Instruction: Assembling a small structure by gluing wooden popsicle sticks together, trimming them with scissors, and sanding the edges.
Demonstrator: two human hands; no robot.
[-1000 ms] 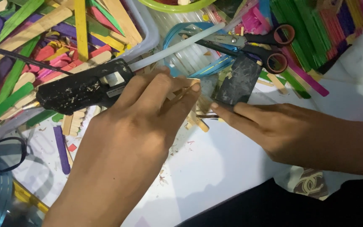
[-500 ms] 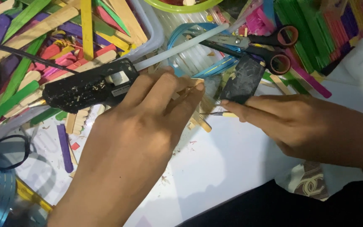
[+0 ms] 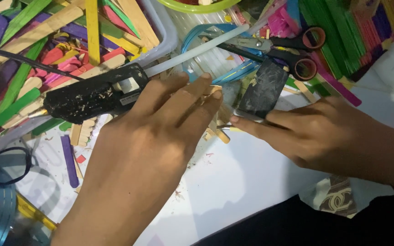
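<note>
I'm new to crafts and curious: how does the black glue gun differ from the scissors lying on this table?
The glue gun is one solid black body with a pale glue stick poking out its back; the scissors are metal blades with black, red-lined ring handles. The glue gun lies right by the left hand, whose fingers cover its rear end; the scissors lie untouched, beyond the right hand. The gun is speckled with debris; the scissors look clean. Both rest flat among coloured craft sticks.

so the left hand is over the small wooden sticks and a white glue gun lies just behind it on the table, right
Not quite: the glue gun is black, not white; only the glue stick poking from its back is pale. The head view shows it. The left hand does cover the small wooden sticks, with the gun lying just behind it.
</note>
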